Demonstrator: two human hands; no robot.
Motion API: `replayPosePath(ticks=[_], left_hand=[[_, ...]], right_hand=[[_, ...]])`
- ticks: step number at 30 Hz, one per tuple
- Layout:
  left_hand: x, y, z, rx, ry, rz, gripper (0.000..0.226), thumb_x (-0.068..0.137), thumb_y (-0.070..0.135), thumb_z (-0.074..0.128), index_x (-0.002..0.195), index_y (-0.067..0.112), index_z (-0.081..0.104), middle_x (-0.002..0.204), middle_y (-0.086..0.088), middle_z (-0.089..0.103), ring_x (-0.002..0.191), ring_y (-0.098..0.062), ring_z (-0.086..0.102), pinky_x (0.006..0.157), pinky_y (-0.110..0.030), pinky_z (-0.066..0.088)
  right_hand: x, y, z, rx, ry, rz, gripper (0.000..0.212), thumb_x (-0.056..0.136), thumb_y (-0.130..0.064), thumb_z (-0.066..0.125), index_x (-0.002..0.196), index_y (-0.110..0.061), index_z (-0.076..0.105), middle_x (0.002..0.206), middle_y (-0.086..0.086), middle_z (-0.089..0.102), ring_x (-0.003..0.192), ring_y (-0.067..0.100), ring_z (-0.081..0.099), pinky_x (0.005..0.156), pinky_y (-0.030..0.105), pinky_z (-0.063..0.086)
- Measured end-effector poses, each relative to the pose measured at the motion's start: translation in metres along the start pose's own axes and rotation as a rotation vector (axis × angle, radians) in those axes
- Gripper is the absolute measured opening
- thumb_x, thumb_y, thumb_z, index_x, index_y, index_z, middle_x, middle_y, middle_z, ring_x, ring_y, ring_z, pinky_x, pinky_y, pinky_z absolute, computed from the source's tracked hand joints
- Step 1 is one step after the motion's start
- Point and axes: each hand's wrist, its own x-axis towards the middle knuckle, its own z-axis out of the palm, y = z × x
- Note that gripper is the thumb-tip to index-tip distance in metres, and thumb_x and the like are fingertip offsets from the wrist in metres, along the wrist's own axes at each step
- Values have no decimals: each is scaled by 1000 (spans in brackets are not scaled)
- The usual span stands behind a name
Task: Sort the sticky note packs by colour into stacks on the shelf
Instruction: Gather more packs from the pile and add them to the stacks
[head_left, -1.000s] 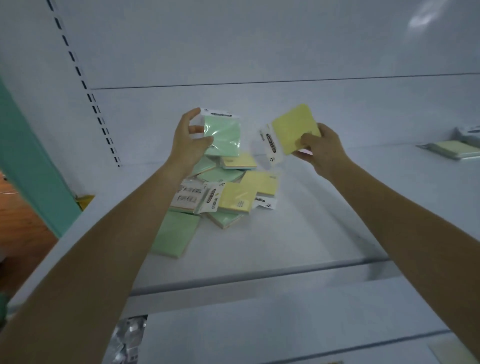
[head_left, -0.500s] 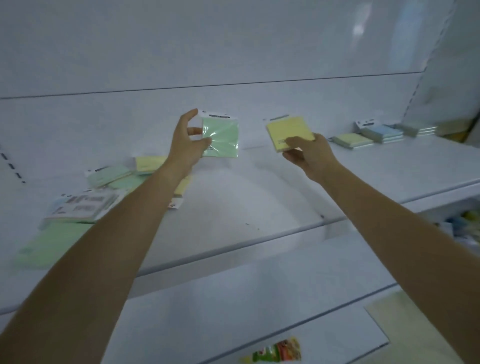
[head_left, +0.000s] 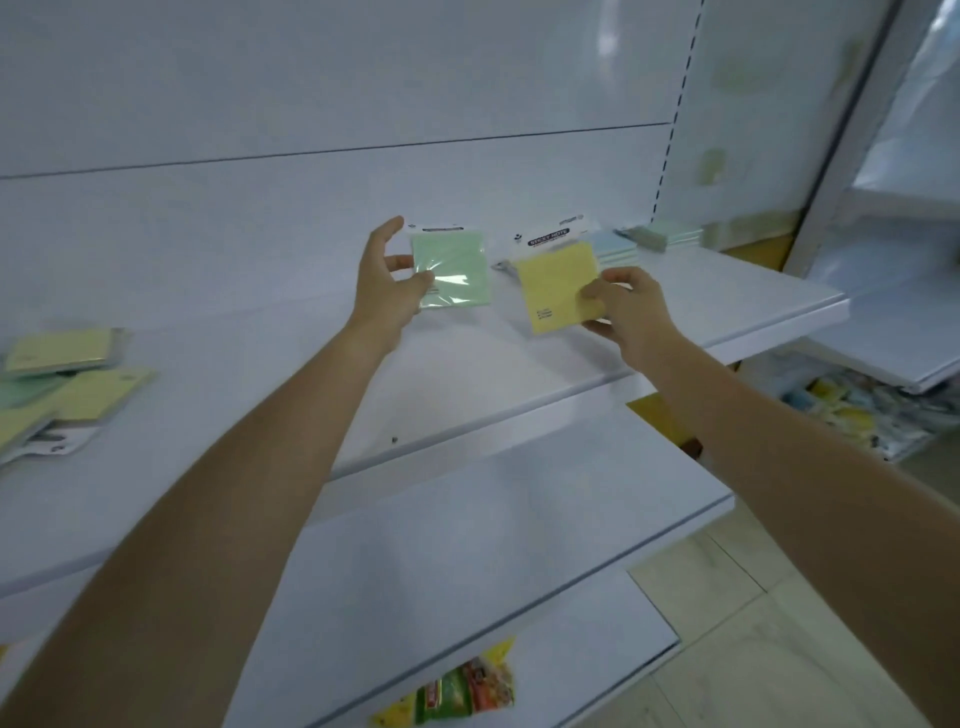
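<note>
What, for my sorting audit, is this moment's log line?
left hand: holds green pack | right hand: holds yellow pack | both over shelf

This looks like a shop. White metal display shelves (head_left: 727, 296) rise in tiers against flat back panels, beside a slotted upright (head_left: 671, 130). Wrapped sticky note packs (head_left: 78, 395) with printed header cards (head_left: 550, 240) lie on one shelf and bright snack packets (head_left: 467, 691) on a lower one. More packaged goods (head_left: 857, 410) fill the neighbouring unit above a tiled floor (head_left: 779, 649).

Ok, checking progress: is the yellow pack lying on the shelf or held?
Held. The right hand pinches the yellow pack by its edge, tilted, not flat on the shelf.
</note>
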Motion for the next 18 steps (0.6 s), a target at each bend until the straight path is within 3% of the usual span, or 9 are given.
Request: replayPosePath(ticks=[2, 5, 9, 11, 13, 16, 18], left_hand=[[12, 3, 19, 5, -2, 15, 66, 81, -7, 56, 135, 26, 37, 121, -13, 50, 113, -32, 57, 72, -34, 56], [38, 6, 39, 32, 7, 45, 65, 81, -8, 56, 134, 25, 38, 131, -17, 47, 112, -30, 56, 85, -43, 55], [79, -1, 61, 17, 26, 41, 65, 81, -7, 56, 134, 26, 38, 108, -9, 51, 100, -22, 55, 81, -39, 53], [97, -7, 66, -4, 40, 26, 64, 82, -7, 55, 134, 26, 38, 100, -3, 50, 93, -20, 56, 73, -32, 53], [113, -14, 67, -9, 58, 16, 64, 83, -6, 55, 134, 27, 38, 105, -5, 49, 92, -18, 56, 70, -29, 51], [132, -23, 65, 13, 86, 21, 63, 82, -5, 56, 133, 28, 38, 112, -6, 47, 102, -20, 54, 75, -32, 52], [139, -29, 63, 20, 116, 4, 63, 82, -4, 56, 133, 29, 39, 107, -4, 48, 101, -21, 54, 78, -36, 52]], right_hand=[[14, -1, -19, 17, 9, -14, 22, 84, 6, 53, 84, -13, 44, 81, 3, 50, 90, 26, 54, 66, 29, 53], [43, -6, -39, 5, -35, -68, 36, 84, 9, 51, 111, -13, 39, 102, 10, 51, 95, 28, 55, 72, 34, 53], [94, -11, -43, -171, -71, -196, 34, 87, 8, 46, 112, -14, 54, 120, 12, 49, 99, 25, 54, 63, 24, 57], [121, -11, -36, -279, -86, -241, 35, 89, 6, 44, 119, -8, 57, 132, 12, 49, 98, 22, 54, 67, 24, 57], [145, -11, -26, -342, -104, -246, 36, 91, 4, 43, 123, -6, 56, 136, 11, 49, 97, 20, 53, 73, 27, 56], [175, -6, -9, -449, -156, -255, 36, 93, 3, 40, 124, -6, 56, 136, 12, 51, 95, 19, 51, 64, 16, 51], [190, -2, 4, -503, -183, -258, 36, 93, 2, 40, 126, -4, 54, 136, 14, 50, 99, 21, 53, 72, 25, 54]])
